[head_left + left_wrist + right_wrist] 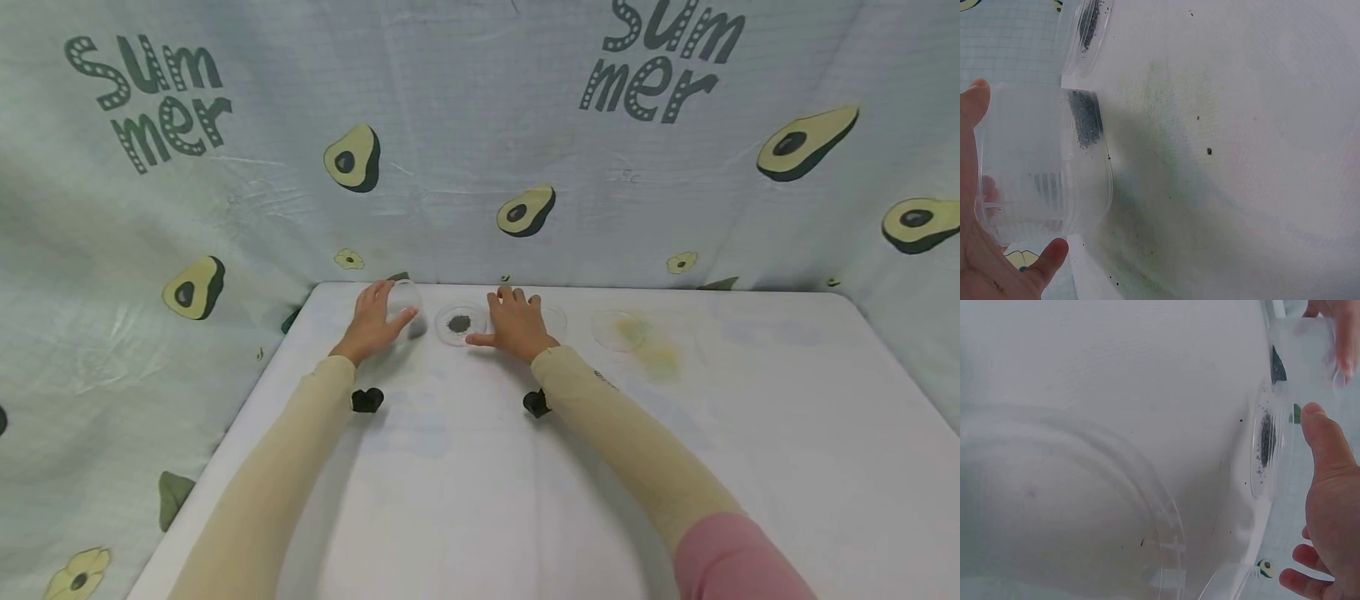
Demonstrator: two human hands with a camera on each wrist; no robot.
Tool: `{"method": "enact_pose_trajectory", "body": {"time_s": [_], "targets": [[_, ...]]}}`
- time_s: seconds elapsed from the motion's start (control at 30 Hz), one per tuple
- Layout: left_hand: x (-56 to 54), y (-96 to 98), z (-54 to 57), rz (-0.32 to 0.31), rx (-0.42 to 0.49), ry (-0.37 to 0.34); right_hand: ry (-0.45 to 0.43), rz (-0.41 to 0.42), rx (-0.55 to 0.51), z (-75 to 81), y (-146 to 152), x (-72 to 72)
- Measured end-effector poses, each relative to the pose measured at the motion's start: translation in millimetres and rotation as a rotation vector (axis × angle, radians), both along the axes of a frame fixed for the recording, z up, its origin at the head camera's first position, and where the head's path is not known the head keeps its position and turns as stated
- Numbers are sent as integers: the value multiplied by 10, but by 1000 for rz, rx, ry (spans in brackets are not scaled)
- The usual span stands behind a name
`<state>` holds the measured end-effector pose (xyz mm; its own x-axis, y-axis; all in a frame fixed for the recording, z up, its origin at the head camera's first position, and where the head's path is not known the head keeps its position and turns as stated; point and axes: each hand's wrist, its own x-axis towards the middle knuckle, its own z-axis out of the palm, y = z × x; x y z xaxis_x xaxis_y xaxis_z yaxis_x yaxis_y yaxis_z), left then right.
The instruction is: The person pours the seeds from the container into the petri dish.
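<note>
My left hand [372, 323] holds a clear plastic container [1029, 156] near the table's back left corner, its fingers showing through the wall. Dark granules [1087, 119] lie heaped to one side at the container's base. Just right of it sits a shallow clear dish [442, 327] with a small pile of dark granules [458, 323] in the middle. My right hand [517, 323] is spread beside that dish, thumb reaching toward its rim and fingers apart with nothing between them. Partly behind this hand is another clear dish [558, 321].
Farther right stands one more clear round dish [609, 332], beside yellow stains [652, 346] on the white table [465, 500]. A few dark specks [1209, 151] are scattered on the surface. A printed cloth [450, 100] hangs along the back and left edges.
</note>
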<state>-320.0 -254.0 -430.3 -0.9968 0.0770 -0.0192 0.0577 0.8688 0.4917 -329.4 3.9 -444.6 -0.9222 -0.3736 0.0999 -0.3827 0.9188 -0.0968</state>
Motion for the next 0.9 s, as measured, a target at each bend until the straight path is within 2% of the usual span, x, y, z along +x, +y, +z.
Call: {"method": "enact_pose_trajectory", "body": {"time_s": [0.33,0.9], "targets": [[-12,-20,-8,0,-8,-1,-32,-13,-13,48,105,27],[-19,-15,-12,-12,6,1,-21,-47,-26,-17,367,-8]]}}
